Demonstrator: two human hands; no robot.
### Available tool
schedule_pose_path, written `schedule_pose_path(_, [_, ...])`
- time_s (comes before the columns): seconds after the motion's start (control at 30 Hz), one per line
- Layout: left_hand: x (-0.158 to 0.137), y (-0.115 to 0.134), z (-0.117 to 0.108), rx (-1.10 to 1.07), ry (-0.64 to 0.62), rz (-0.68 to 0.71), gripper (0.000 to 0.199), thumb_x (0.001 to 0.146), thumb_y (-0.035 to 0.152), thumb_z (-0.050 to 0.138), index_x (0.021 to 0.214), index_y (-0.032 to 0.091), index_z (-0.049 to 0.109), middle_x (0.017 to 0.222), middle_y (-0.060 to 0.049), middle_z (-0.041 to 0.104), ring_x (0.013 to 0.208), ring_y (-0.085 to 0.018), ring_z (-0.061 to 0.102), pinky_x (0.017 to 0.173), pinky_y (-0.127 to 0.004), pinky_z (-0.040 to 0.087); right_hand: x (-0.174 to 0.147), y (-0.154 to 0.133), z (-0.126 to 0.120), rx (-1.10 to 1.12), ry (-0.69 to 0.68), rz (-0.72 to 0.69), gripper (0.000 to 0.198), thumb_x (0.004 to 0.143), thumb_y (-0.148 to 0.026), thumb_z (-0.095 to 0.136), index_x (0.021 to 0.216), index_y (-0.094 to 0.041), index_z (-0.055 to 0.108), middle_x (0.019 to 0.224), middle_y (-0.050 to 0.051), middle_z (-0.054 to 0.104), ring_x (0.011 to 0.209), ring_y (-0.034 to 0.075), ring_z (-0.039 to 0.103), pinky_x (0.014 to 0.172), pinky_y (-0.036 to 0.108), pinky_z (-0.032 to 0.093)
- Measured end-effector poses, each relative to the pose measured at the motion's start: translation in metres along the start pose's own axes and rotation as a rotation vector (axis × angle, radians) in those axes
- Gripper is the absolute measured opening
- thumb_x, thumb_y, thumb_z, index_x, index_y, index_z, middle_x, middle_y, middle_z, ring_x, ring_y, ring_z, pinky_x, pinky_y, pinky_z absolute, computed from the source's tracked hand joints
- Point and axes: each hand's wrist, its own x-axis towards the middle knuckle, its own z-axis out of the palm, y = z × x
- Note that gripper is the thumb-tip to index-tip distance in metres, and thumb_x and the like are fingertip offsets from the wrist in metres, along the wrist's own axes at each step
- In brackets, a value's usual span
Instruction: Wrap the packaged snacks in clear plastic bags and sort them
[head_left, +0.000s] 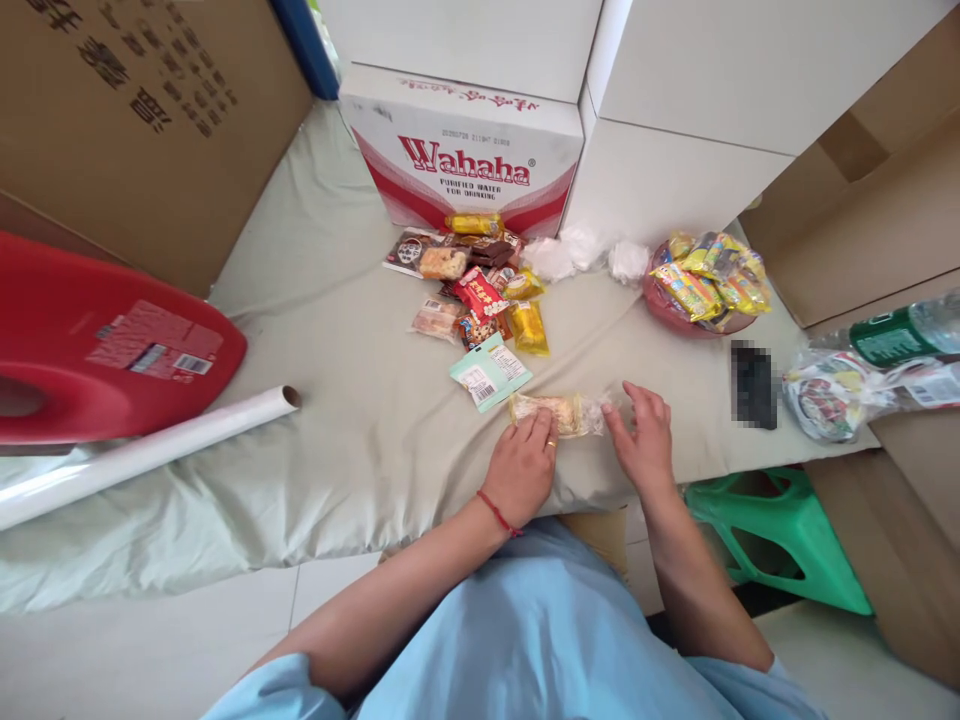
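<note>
A wrapped snack (570, 414), pale yellow in clear plastic, lies crosswise near the front edge of the cloth. My left hand (523, 462) rests over its left part, fingers stretched out and lying flat on the wrapping. At the other end is my right hand (641, 437), its thumb and fingers apart, the thumb by the crinkled clear plastic. Whether the thumb touches it I cannot tell. Just behind the snack sits a mint-green packet (491, 372). Beyond that is a pile of snack packets, among them a red one (481, 292) and a yellow one (528, 328).
A pink bowl (660, 310) holds several colourful packets. Crumpled white plastic (570, 252) lies near a Wahaba-style carton (465, 150) at the back. To the left are a white roll (150, 455) and a red plastic object (112, 340). A plastic bottle (907, 330) lies right, above a green stool (780, 530).
</note>
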Motion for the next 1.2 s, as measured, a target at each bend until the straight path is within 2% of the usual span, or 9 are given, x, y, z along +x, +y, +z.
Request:
schedule_pose_path(0.13, [0.003,0.001,-0.006,0.033,-0.046,0.01,0.042,0.104,0.016,0.038,0.14,0.01,0.058,0.142,-0.019,0.061,0.119,-0.027,0.06,0.09,-0.042,0.05,0.009,0.004,0.007,0.098,-0.129,0.002,0.039,0.091,-0.057,0.062,0.099,-0.02,0.072,0.119,0.017,0.067,0.116,0.033,0.059,0.103,0.057,0.047])
schedule_pose_path(0.3, [0.004,0.002,-0.01,0.095,-0.062,0.021,0.041,0.105,0.015,0.035,0.136,0.012,0.062,0.144,-0.015,0.061,0.119,-0.026,0.059,0.083,-0.041,0.047,0.017,-0.023,-0.001,0.389,-0.237,0.145,0.028,0.093,-0.05,0.061,0.094,-0.023,0.066,0.081,0.002,0.067,0.071,0.019,0.062,0.068,0.033,0.054])
schedule_pose_path(0.43, [0.003,0.003,-0.008,0.076,-0.021,0.051,0.039,0.104,0.014,0.037,0.133,0.009,0.063,0.14,-0.017,0.063,0.121,-0.027,0.06,0.089,-0.043,0.047,0.022,-0.06,0.008,0.191,-0.251,-0.121,0.013,0.094,-0.032,0.06,0.089,-0.022,0.066,0.085,0.004,0.066,0.077,0.019,0.063,0.07,0.031,0.05])
schedule_pose_path(0.57, [-0.001,-0.008,-0.003,-0.028,0.054,0.046,0.038,0.101,0.012,0.043,0.133,0.008,0.063,0.132,-0.017,0.068,0.133,-0.028,0.055,0.107,-0.047,0.045,0.024,-0.085,0.031,-0.032,-0.334,-0.306,0.019,0.099,-0.021,0.049,0.092,-0.021,0.066,0.09,0.008,0.065,0.083,0.021,0.061,0.075,0.033,0.049])
schedule_pose_path(0.73, [-0.022,-0.037,-0.009,-0.398,0.135,0.106,0.037,0.09,0.01,0.049,0.122,0.015,0.069,0.134,-0.015,0.068,0.133,-0.026,0.058,0.113,-0.048,0.048,0.009,-0.09,0.041,-0.166,-0.403,-0.457,0.029,0.106,-0.03,0.041,0.104,-0.017,0.067,0.104,0.014,0.064,0.097,0.028,0.055,0.089,0.043,0.05])
schedule_pose_path(0.83, [-0.039,-0.048,-0.017,-0.545,0.22,-0.025,0.033,0.091,0.009,0.046,0.108,0.02,0.072,0.126,-0.01,0.073,0.121,-0.023,0.065,0.105,-0.044,0.054,-0.006,-0.086,0.04,-0.207,-0.437,-0.518,0.039,0.104,-0.038,0.05,0.132,-0.013,0.059,0.128,0.02,0.059,0.112,0.034,0.051,0.097,0.051,0.049])
schedule_pose_path(0.93, [-0.05,-0.051,-0.024,-0.625,0.272,-0.225,0.029,0.092,0.011,0.046,0.097,0.023,0.072,0.114,-0.008,0.076,0.108,-0.021,0.07,0.096,-0.042,0.057,-0.013,-0.078,0.043,-0.226,-0.421,-0.503,0.052,0.098,-0.032,0.06,0.147,-0.019,0.049,0.139,0.019,0.055,0.119,0.035,0.05,0.098,0.054,0.05])
schedule_pose_path(1.07, [-0.049,-0.048,-0.033,-0.714,0.34,-0.341,0.026,0.094,0.016,0.046,0.093,0.023,0.071,0.107,-0.007,0.076,0.102,-0.02,0.07,0.094,-0.039,0.056,-0.007,-0.071,0.039,-0.082,-0.316,-0.428,0.042,0.099,-0.019,0.05,0.139,-0.024,0.059,0.13,0.015,0.063,0.113,0.031,0.056,0.098,0.051,0.051])
schedule_pose_path(1.2, [-0.04,-0.042,-0.042,-0.921,0.341,-0.436,0.021,0.097,0.031,0.054,0.109,0.022,0.068,0.115,-0.009,0.071,0.107,-0.021,0.068,0.093,-0.037,0.057,0.003,-0.07,0.021,0.346,-0.24,-0.132,0.032,0.102,-0.034,0.051,0.129,-0.023,0.065,0.121,0.012,0.069,0.11,0.027,0.064,0.095,0.043,0.054])
